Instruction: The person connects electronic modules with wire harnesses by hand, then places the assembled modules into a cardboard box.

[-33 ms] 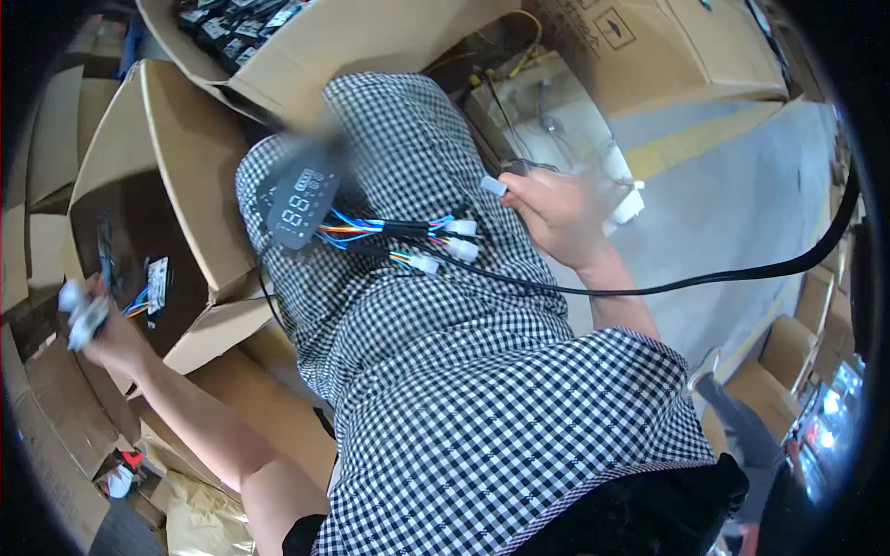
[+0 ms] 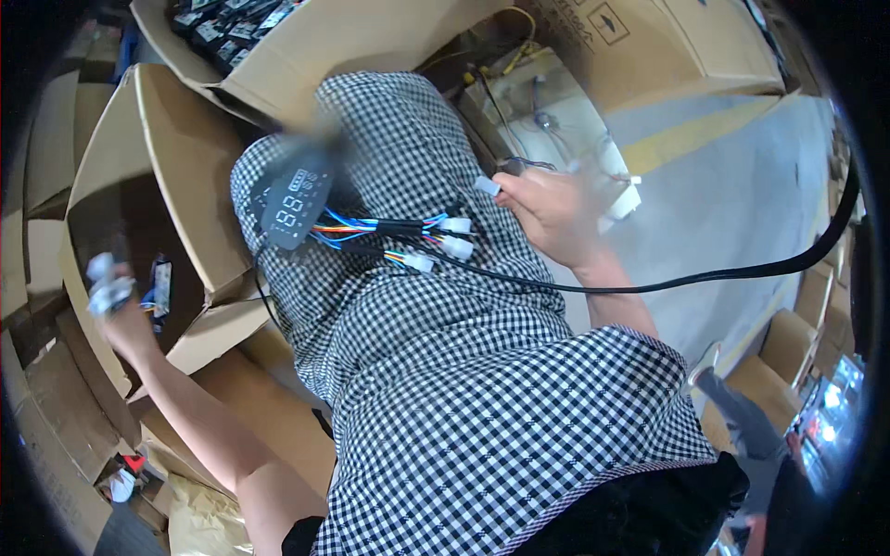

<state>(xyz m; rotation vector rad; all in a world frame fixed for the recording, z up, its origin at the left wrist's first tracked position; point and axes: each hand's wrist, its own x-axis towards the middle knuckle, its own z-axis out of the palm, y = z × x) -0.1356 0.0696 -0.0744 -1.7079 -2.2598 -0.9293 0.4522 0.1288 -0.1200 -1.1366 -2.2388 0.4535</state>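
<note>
In my lap lies a black digital display unit (image 2: 295,199), its segments lit white, partly covered by a blurred dark shape. Coloured wires (image 2: 371,225) run from its side to several white plug connectors (image 2: 454,246). Right of them my right hand (image 2: 552,208) is closed, pinching a small pale grey rectangular piece (image 2: 487,186) between thumb and fingers. At the far left my left hand (image 2: 122,310) reaches into an open cardboard box (image 2: 199,185). Its fingers are smeared by motion, with pale shapes at their tips. Beside it in the box is another wired unit (image 2: 161,289).
A black cable (image 2: 686,281) crosses my right wrist toward the lap. Behind my knees stands a carton (image 2: 324,56) of dark units. A pale board (image 2: 556,116) with wires lies beyond my right hand. Another person's leg (image 2: 742,417) shows at the lower right.
My left hand has shifted slightly right and up at the box. The wired unit beside it now appears turned and a little to the right. My right hand stays nearly still.
</note>
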